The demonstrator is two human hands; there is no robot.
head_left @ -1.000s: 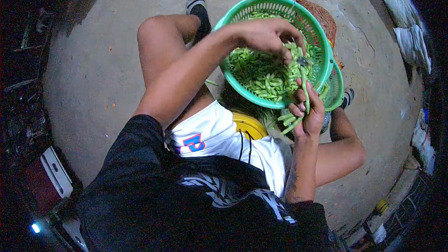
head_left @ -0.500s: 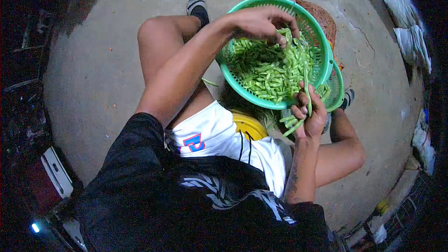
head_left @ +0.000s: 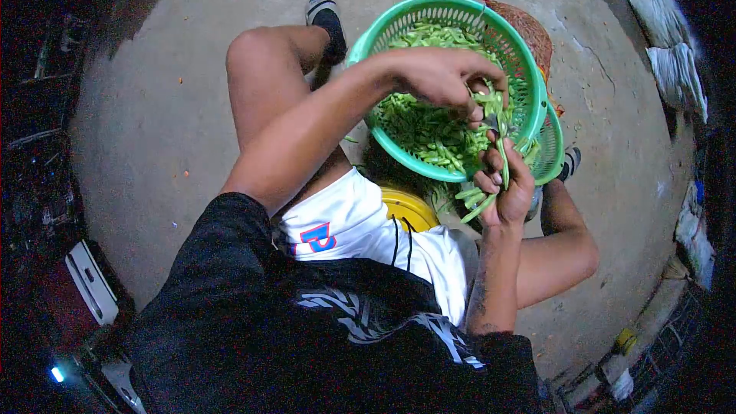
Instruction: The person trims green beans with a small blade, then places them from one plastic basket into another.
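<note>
My right hand [head_left: 507, 188] is closed around several long green beans [head_left: 477, 209], one of them pointing up toward the basket. Just above it, my left hand [head_left: 448, 84] is closed, fingers bent, on what looks like a small knife [head_left: 493, 126]; only a dark bit of blade shows at the bean's upper end. Below both hands, a green plastic basket [head_left: 373, 138] with slotted walls holds a heap of cut green bean pieces [head_left: 422, 126]. My left forearm crosses over part of the heap.
A second green basket [head_left: 557, 155] sits partly under the first. Behind it stands a reddish mesh sack [head_left: 529, 31]. A yellow round container [head_left: 410, 207] is between my legs. White sacks [head_left: 678, 80] lie at the right. Small scraps dot the concrete floor [head_left: 169, 123].
My left hand has moved down and right, from over the heap to the bean at my right hand. The bean's upright part looks shorter.
</note>
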